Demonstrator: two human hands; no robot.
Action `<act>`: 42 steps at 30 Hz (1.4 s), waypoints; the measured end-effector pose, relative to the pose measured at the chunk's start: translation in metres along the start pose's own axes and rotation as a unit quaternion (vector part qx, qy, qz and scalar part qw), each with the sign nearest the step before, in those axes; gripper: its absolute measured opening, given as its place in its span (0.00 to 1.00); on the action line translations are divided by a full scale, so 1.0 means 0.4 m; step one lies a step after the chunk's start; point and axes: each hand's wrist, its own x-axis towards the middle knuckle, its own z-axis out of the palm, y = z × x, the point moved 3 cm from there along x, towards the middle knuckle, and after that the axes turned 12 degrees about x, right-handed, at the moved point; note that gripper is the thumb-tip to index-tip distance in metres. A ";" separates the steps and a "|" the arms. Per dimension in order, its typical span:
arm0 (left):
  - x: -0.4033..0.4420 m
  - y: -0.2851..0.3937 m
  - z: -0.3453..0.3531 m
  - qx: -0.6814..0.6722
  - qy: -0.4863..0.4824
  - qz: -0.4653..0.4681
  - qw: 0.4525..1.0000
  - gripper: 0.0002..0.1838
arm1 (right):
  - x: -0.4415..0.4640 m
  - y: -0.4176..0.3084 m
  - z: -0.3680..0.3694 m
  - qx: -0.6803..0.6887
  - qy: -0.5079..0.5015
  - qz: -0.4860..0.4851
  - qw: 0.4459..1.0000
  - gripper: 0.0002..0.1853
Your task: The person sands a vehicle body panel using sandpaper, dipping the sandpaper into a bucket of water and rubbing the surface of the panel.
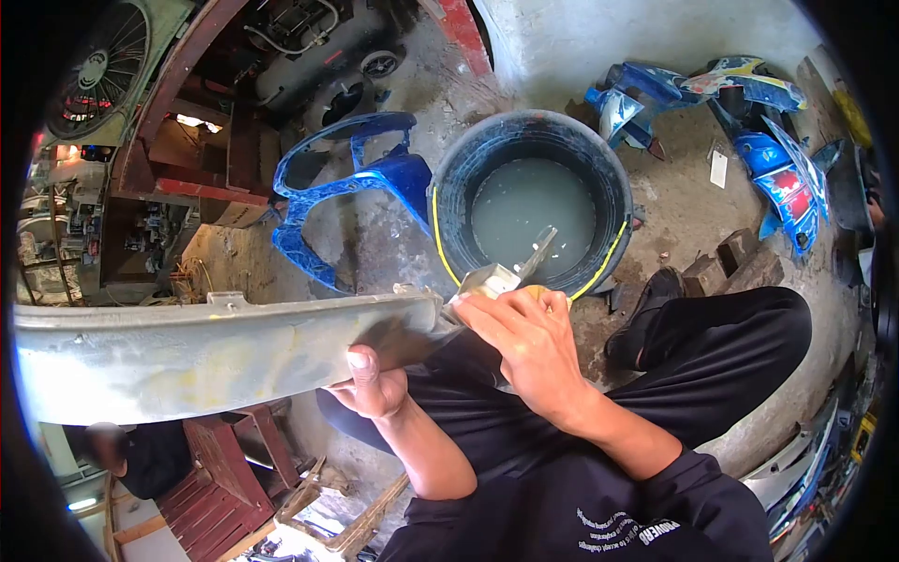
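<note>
A long grey panel with faint yellowish patches stretches from the left edge to the middle of the view. My left hand grips its lower edge, thumb on the near face and fingers hidden beneath. At the panel's right end, my right hand is closed, its fingers bent over the narrow end; a bit of something yellow shows under them, too small to name. Just beyond the hands stands a black bucket with a yellow handle, holding cloudy water. A thin tip of the panel reaches over the bucket's near rim.
A blue plastic frame lies left of the bucket. Blue fairing pieces and wooden blocks are at the right. Red wooden furniture stands lower left, near another person. A wheel is upper left.
</note>
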 end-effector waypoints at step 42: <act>0.010 -0.005 -0.006 -0.029 -0.070 0.012 0.997 0.25 | -0.097 0.083 0.063 0.122 0.085 0.110 0.983 0.37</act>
